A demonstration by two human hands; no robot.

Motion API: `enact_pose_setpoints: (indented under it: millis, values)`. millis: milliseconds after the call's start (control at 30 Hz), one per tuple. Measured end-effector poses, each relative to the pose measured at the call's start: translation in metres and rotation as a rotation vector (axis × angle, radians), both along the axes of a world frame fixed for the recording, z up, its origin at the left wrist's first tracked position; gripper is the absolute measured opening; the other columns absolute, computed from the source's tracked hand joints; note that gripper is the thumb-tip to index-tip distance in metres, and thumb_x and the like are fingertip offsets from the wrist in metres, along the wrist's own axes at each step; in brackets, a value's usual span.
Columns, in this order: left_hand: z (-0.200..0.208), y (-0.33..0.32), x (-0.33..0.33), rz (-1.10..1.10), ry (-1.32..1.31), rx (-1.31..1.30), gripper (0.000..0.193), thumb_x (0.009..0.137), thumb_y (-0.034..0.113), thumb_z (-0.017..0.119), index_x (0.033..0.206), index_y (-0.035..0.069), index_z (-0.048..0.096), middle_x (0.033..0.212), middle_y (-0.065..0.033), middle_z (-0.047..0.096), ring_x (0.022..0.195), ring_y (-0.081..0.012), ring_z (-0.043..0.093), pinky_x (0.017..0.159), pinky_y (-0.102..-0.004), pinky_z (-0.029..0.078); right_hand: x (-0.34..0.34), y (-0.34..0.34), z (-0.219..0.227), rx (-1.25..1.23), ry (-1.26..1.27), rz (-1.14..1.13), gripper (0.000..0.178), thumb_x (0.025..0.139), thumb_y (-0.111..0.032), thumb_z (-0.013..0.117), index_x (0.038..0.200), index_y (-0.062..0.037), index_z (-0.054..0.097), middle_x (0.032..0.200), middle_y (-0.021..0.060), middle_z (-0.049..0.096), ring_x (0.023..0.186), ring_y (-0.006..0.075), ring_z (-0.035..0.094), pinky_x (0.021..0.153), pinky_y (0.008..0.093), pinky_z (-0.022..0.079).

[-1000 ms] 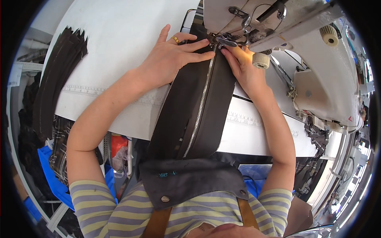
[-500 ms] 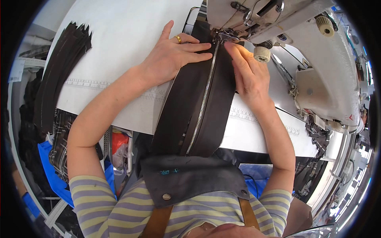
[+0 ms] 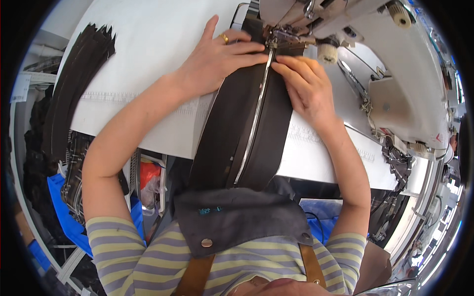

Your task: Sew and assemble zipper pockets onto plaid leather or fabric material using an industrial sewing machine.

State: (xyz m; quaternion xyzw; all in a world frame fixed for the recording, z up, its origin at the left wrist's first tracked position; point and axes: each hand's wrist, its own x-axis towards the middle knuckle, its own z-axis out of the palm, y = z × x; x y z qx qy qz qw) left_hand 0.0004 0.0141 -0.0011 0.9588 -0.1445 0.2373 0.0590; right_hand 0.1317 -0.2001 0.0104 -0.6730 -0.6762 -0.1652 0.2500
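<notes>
Dark zippered panel [image 3: 247, 128], one, under two flat hands, left hand [image 3: 217, 59] and right hand [image 3: 303, 84], fingers together.

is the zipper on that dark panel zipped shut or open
Shut, as far as it shows: the zipper runs as one unbroken silver line down the dark panel, no gap. Left hand and right hand press flat beside it.
</notes>
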Motion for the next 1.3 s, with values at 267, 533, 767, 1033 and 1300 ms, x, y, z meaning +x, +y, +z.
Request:
enact_pose_setpoints:
  millis: [267,533,767,1033,1300]
  values:
    - [0.027,-0.055,-0.103,-0.250,0.170,-0.061,0.034,0.080,0.013,0.059,0.113,0.014,0.063,0.118,-0.0002,0.060,0.110,-0.0199,0.058,0.106,-0.0594,0.021,-0.089,-0.041,0.025,-0.302,0.119,0.067,0.052,0.075,-0.026,0.072,0.122,-0.0089,0.059,0.128,0.0078,0.055,0.116,0.0300,0.050,0.097,0.0423,0.041]
    - [0.002,-0.066,-0.154,-0.098,0.210,-0.356,0.036,0.078,0.010,0.057,0.114,0.013,0.066,0.124,-0.0022,0.060,0.113,-0.0188,0.057,0.113,-0.0501,0.010,-0.137,-0.077,0.003,-0.284,0.160,-0.096,0.047,0.074,-0.022,0.073,0.119,-0.0158,0.062,0.130,0.0028,0.054,0.114,0.0266,0.050,0.096,0.0434,0.041]
    - [0.010,-0.071,-0.150,-0.099,0.195,-0.322,0.036,0.076,0.015,0.060,0.111,0.015,0.067,0.123,-0.0032,0.061,0.110,-0.0208,0.057,0.112,-0.0506,0.014,-0.139,-0.073,0.005,-0.226,0.146,-0.109,0.044,0.074,-0.021,0.073,0.117,-0.0155,0.064,0.127,0.0032,0.057,0.112,0.0269,0.052,0.094,0.0430,0.042]
    - [0.010,-0.072,-0.152,-0.087,0.242,-0.259,0.037,0.074,0.016,0.060,0.110,0.020,0.068,0.126,-0.0012,0.058,0.110,-0.0201,0.056,0.111,-0.0516,0.017,-0.143,-0.071,0.001,-0.224,0.102,-0.110,0.045,0.073,-0.023,0.074,0.117,-0.0168,0.065,0.128,0.0041,0.055,0.112,0.0265,0.052,0.094,0.0444,0.042]
    - [0.014,-0.071,-0.142,-0.134,0.020,-0.480,0.031,0.074,0.006,0.060,0.104,0.007,0.067,0.110,-0.0046,0.064,0.097,-0.0213,0.062,0.094,-0.0438,0.044,-0.144,-0.073,0.005,-0.228,0.121,-0.064,0.044,0.072,-0.028,0.075,0.114,-0.0190,0.066,0.124,0.0033,0.055,0.113,0.0254,0.050,0.097,0.0475,0.040]
